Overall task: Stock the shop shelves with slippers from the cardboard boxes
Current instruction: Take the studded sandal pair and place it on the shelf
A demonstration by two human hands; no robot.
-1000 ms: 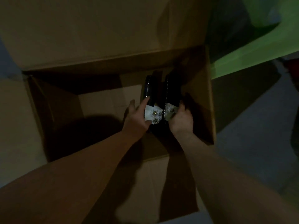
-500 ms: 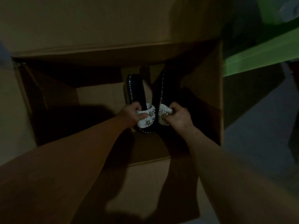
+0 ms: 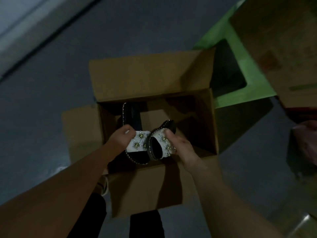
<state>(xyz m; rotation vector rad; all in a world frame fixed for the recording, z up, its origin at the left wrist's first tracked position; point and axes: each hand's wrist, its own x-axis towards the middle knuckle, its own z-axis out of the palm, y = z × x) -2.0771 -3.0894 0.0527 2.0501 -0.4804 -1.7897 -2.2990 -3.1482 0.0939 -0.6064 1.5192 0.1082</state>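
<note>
Slipper pair (image 3: 139,143) held at cardboard box (image 3: 212,127) mouth; one strap pinched by left hand (image 3: 120,140), other by right hand (image 3: 181,148). Shelving judged not yet done; box floor largely bare.

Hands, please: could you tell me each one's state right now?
Left hand: holding one jewelled slipper by its strap.
Right hand: holding the other slipper.
</note>
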